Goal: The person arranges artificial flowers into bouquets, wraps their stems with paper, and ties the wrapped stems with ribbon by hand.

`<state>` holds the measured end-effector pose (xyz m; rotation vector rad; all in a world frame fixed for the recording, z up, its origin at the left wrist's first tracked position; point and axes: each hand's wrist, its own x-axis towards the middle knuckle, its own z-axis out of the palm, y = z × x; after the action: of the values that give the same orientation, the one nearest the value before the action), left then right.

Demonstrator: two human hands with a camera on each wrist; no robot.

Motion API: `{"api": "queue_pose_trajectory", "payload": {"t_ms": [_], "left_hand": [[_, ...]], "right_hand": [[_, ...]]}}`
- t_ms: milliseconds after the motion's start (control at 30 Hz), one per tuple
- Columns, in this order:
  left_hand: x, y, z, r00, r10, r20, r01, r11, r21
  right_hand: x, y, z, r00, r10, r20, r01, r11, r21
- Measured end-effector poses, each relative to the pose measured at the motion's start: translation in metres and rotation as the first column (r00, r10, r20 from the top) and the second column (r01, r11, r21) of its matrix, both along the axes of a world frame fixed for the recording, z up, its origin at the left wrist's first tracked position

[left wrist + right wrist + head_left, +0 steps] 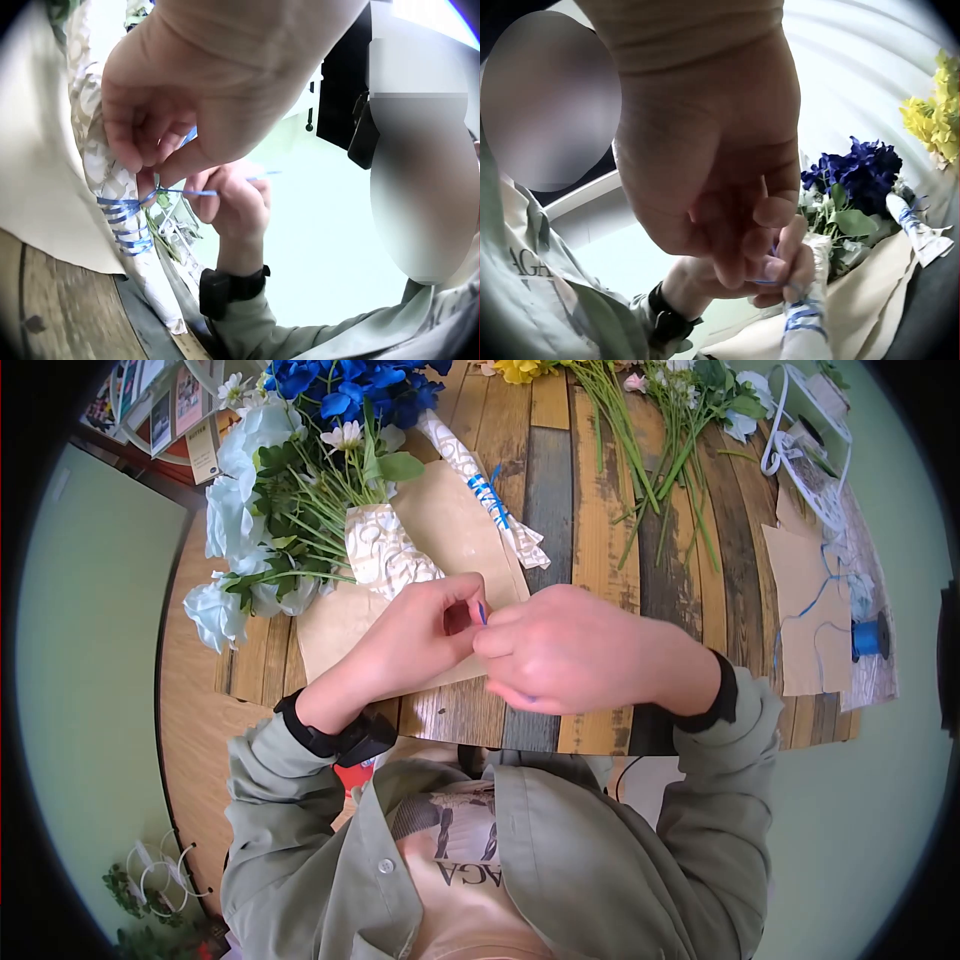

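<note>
Left wrist view: left hand point(199, 86) and right hand point(241, 201) pinch blue ribbon point(180, 192) beside the patterned wrap point(100, 166) it encircles

The ribbon point(196, 193) is blue, the wrapping point(385, 550) white with beige swirls.

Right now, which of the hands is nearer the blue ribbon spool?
Right. The right hand is left of the spool in the head view, apart from it; the left hand is farther left.
</note>
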<state>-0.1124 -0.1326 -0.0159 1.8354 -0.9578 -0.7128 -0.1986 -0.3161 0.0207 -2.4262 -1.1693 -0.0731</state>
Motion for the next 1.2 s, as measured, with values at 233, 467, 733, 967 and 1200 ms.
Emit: {"api": "queue_pose_trajectory", "payload": {"t_ms": [233,467,733,967,1200], "left_hand": [[-0.002,-0.003,0.008,0.983,-0.008,-0.185,0.017,0.999,0.051],[-0.006,-0.002,0.012,0.998,-0.015,-0.055,0.022,0.992,0.127],[-0.015,-0.009,0.013,0.827,-0.098,0.553,0.082,0.995,0.052],[-0.043,-0.015,0.006,0.25,-0.189,0.95,0.116,0.98,0.164],[-0.035,-0.005,0.005,0.003,-0.075,0.997,0.222,0.972,0.073]], "right_hand": [[0.035,-0.035,-0.029,0.85,0.004,-0.526,0.182,0.936,0.301],[0.037,-0.028,-0.037,0.827,-0.093,-0.555,0.261,0.937,0.232],[0.04,-0.025,-0.065,0.768,-0.007,-0.64,0.27,0.91,0.315],[0.041,-0.033,-0.061,0.618,0.117,-0.778,0.305,0.876,0.374],[0.046,-0.037,-0.068,0.655,0.271,-0.705,0.222,0.824,0.522]]}}
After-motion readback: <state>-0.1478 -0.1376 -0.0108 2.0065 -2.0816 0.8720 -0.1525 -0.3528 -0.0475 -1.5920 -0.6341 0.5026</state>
